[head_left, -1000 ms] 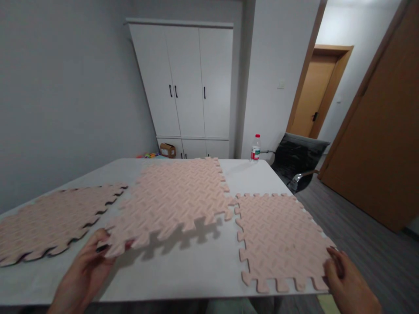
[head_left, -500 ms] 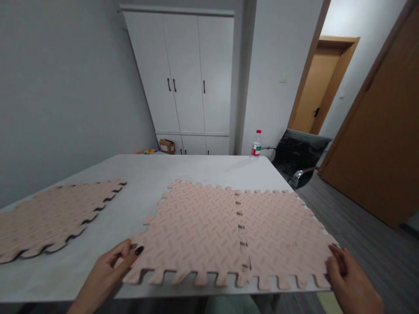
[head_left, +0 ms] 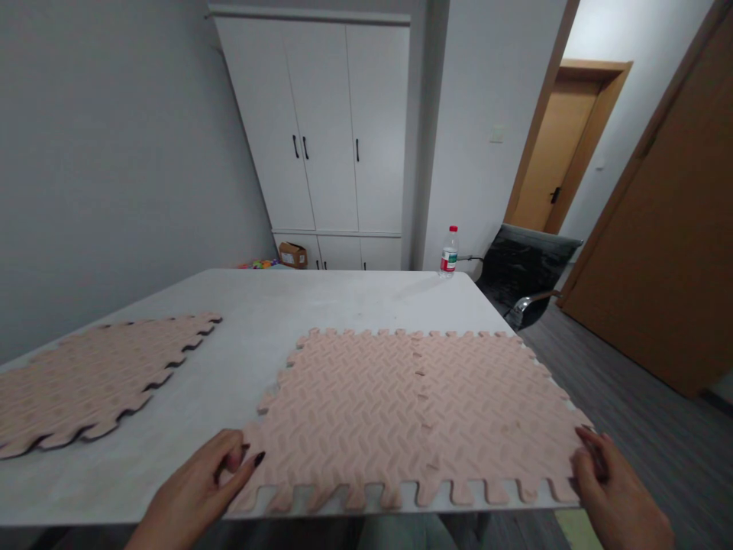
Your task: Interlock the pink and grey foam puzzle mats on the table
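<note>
Two joined pink foam mats (head_left: pixel 412 412), apparently flat

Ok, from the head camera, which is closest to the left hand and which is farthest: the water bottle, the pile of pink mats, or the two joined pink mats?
From the left hand:
1. Joined pink mats: touching its fingers, just to the right.
2. Pile of pink mats: off to the left on the table.
3. Water bottle: far back, at the table's far right corner.

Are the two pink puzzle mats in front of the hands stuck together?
Touching. In the head view the left foam mat and the right foam mat meet along a toothed seam, tabs locked into each other with no table showing between them.
</note>
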### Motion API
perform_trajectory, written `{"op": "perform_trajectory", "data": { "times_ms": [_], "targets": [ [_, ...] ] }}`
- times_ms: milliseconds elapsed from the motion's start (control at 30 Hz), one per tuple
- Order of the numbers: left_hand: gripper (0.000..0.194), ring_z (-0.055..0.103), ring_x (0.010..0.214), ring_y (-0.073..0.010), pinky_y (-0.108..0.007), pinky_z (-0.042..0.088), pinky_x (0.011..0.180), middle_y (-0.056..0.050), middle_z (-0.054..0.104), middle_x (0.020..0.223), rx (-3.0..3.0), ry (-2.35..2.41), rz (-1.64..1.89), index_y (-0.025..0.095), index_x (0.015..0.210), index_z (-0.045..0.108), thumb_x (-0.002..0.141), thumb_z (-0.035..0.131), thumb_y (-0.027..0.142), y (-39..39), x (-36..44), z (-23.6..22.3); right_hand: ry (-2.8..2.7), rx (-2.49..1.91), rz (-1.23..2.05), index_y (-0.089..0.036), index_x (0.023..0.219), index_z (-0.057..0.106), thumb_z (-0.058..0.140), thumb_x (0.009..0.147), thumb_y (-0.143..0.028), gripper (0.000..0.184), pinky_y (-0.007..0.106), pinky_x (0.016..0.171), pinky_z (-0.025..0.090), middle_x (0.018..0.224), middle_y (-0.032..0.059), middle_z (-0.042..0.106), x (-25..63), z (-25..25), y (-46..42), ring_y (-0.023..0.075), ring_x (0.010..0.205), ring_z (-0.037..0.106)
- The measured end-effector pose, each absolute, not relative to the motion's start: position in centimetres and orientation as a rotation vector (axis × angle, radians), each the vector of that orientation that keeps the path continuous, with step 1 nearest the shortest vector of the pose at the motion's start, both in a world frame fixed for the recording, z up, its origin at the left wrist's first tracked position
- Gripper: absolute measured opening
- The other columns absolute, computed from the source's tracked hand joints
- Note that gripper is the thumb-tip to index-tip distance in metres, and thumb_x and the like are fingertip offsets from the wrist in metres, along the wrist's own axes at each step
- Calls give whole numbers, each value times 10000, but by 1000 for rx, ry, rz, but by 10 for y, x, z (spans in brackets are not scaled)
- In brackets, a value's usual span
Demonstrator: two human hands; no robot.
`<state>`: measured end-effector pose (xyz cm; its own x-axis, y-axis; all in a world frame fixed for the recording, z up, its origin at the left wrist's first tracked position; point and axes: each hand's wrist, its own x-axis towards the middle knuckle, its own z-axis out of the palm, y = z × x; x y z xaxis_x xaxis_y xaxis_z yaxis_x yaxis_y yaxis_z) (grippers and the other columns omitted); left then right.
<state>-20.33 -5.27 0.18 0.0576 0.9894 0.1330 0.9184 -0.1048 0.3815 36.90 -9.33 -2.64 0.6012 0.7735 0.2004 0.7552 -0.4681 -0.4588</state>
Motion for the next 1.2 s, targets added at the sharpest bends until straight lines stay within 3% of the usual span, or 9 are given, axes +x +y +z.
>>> {"op": "perform_trajectory", "data": {
  "times_ms": [133, 267, 467, 633, 767, 900, 1067, 1167, 1200],
  "targets": [
    [300, 566, 854, -216, -331, 439, 778, -32, 575, 862, 2358, 2115, 545, 222, 751, 445, 778, 532, 507, -51, -203, 6, -1227, -2307, 63, -259, 1243, 488, 282, 833, -559, 548, 457, 922, 424, 1388, 85, 431, 372, -26, -93, 324, 1186, 488],
    [378, 518, 1125, -265, -402, 430, 933, -104, 540, 1227, 2634, 1966, 700, 216, 1072, 495, 762, 575, 416, -43, -169, 15, -1247, -2289, 79, -261, 1218, 525, 303, 817, -574, 555, 436, 896, 443, 1354, 70, 476, 380, -27, -91, 313, 1147, 524],
    [595, 211, 1386, -218, -451, 266, 1111, -92, 245, 1507, 2693, 1718, 939, 172, 1441, 156, 872, 329, 166, -37, -20, 32, -1309, -2246, 49, -239, 1185, 554, 293, 841, -530, 521, 402, 884, 448, 1294, 82, 530, 382, -27, -91, 286, 1145, 528],
    [530, 259, 1366, -238, -475, 318, 1092, -69, 294, 1478, 2572, 1717, 668, 159, 1407, 312, 886, 324, 253, -40, 73, 8, -1329, -2239, 38, -234, 1181, 553, 293, 858, -492, 488, 395, 886, 454, 1243, 79, 565, 385, -35, -91, 264, 1091, 560],
    [548, 277, 1354, -260, -499, 323, 1091, -84, 286, 1463, 2522, 1679, 545, 157, 1392, 347, 899, 308, 393, -37, 80, -7, -1452, -2194, 43, -216, 1093, 624, 344, 845, -463, 449, 405, 932, 443, 1172, 94, 607, 405, -35, -86, 268, 1090, 562],
    [572, 261, 1356, -274, -523, 307, 1098, -94, 262, 1462, 2480, 1649, 515, 146, 1394, 333, 896, 299, 426, -36, 74, -3, -1596, -2074, -259, -181, 979, 686, 353, 842, -437, 442, 471, 1015, 361, 1191, 149, 568, 392, 2, -57, 316, 1156, 497],
    [554, 256, 1361, -253, -515, 279, 1114, -86, 270, 1467, 2470, 1669, 560, 159, 1391, 342, 905, 290, 420, -41, 78, 2, -1937, -1602, -34, -116, 1287, 484, 292, 897, -410, 525, 391, 1093, 266, 1413, 137, 384, 286, 60, 30, 220, 1315, 325],
    [551, 248, 1365, -243, -508, 266, 1120, -91, 279, 1465, 2475, 1683, 556, 147, 1388, 347, 911, 272, 413, -42, 79, 3, -2240, -1547, 111, -101, 1417, 275, 250, 917, -373, 570, 399, 1112, 200, 1514, 117, 183, 225, 56, 83, 189, 1387, 149],
    [556, 245, 1366, -242, -508, 263, 1121, -93, 281, 1464, 2474, 1686, 553, 143, 1389, 343, 910, 271, 416, -42, 79, 3, -2282, -1561, 139, -94, 1424, 255, 248, 918, -361, 572, 421, 1111, 190, 1510, 123, 195, 211, 49, 96, 197, 1388, 147]
  ]
}}
